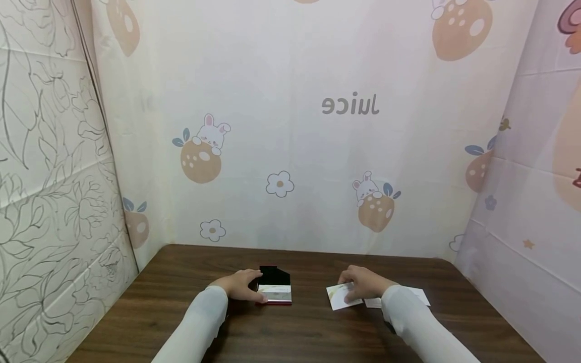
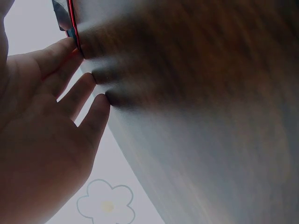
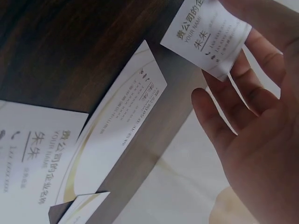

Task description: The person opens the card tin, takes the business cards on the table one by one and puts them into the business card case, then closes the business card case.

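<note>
A small black case with a red edge (image 1: 275, 278) lies on the table, its flap spread toward the back and a white card (image 1: 274, 289) in its front part. My left hand (image 1: 240, 285) holds the case at its left side, thumb at the front corner; in the left wrist view the fingertips of that hand (image 2: 56, 107) reach the case's red edge (image 2: 73, 23) and the table. Between thumb and fingers, my right hand (image 1: 365, 283) pinches a white business card (image 1: 338, 296). The right wrist view shows this card (image 3: 208, 39) held by the right hand (image 3: 261, 116), above the table.
More white cards with gold curves (image 3: 121, 112) lie on the table (image 1: 308, 333) under and beside my right wrist, some overlapping. A patterned cloth (image 1: 290, 126) hangs behind the table's back edge, with further cloths at the left and right.
</note>
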### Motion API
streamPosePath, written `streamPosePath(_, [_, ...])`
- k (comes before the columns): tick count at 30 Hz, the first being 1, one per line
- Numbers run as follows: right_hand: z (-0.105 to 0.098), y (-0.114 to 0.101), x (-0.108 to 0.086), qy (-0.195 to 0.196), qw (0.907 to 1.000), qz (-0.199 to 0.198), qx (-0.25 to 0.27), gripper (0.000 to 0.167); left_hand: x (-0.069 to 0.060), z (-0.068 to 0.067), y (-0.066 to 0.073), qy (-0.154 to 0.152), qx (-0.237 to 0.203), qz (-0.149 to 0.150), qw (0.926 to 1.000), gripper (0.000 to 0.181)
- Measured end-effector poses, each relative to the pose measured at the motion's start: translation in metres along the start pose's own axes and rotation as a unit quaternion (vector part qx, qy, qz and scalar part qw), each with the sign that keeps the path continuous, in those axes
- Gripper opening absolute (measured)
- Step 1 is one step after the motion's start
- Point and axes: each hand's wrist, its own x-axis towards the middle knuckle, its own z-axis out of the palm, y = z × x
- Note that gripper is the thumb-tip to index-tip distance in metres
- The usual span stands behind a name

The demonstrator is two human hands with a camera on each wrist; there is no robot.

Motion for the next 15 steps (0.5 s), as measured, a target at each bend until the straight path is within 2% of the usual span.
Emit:
streamPosePath(8, [-0.0009, 0.0019, -0.0013, 0.006, 0.9993, 0.016, 0.034, 0.016, 0.0008, 0.0001, -0.0005, -0.002, 0.002, 0.001, 1.0000, 0.082])
streamPosePath(15, [-0.0037, 0.0041, -0.0051, 0.004, 0.9982, 0.016, 0.058, 0.017, 0.0007, 0.0000, -0.0004, -0.001, 0.000, 0.003, 1.0000, 0.082])
